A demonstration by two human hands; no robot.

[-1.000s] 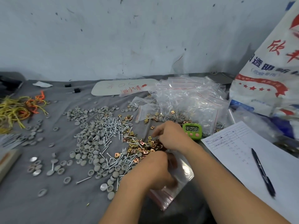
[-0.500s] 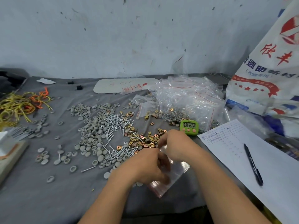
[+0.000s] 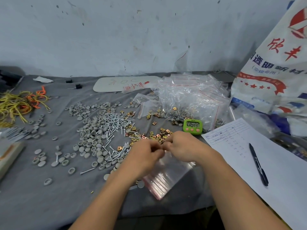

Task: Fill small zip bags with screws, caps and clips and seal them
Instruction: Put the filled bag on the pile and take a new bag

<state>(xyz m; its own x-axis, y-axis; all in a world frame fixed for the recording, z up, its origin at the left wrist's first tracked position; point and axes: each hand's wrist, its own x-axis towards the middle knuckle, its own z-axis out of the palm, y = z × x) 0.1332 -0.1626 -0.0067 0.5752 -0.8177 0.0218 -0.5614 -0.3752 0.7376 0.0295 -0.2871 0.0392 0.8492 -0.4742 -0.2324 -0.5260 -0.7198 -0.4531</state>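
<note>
A: So, what are the hands doing?

B: The left hand (image 3: 146, 153) and right hand (image 3: 181, 146) meet knuckle to knuckle at the table's middle, all fingers curled in, tips nearly touching. Whether they pinch a bag edge, a small part, or nothing, I cannot tell; the tips are blurred and turned away.

A: And the zip bags?

B: Clear zip bags (image 3: 167, 175) lie flat on the grey table cloth (image 3: 41, 196), directly under and behind the 2 hands, on the person's side. Their long axis runs from the fingertips back toward the person, slanting a little left. The red-striped end is the near one, farthest from the fingers.

A: Which hand is closer to that end?

B: The left, I'd judge; its wrist passes just beside the red stripes. The right forearm covers the other corner.

A: And the parts?

B: Gold clips (image 3: 159, 135) sit just beyond the fingertips, touching distance. Screws (image 3: 114, 122) lie farther left, grey caps (image 3: 89, 140) beyond those. So any picking goes forward and left, away from the bags.

A: Anything else?

B: A heap of filled bags (image 3: 191, 100) at the back right, a green timer (image 3: 192, 125) in front of it, and a pen (image 3: 258, 165) on a ruled sheet (image 3: 282, 180).
</note>
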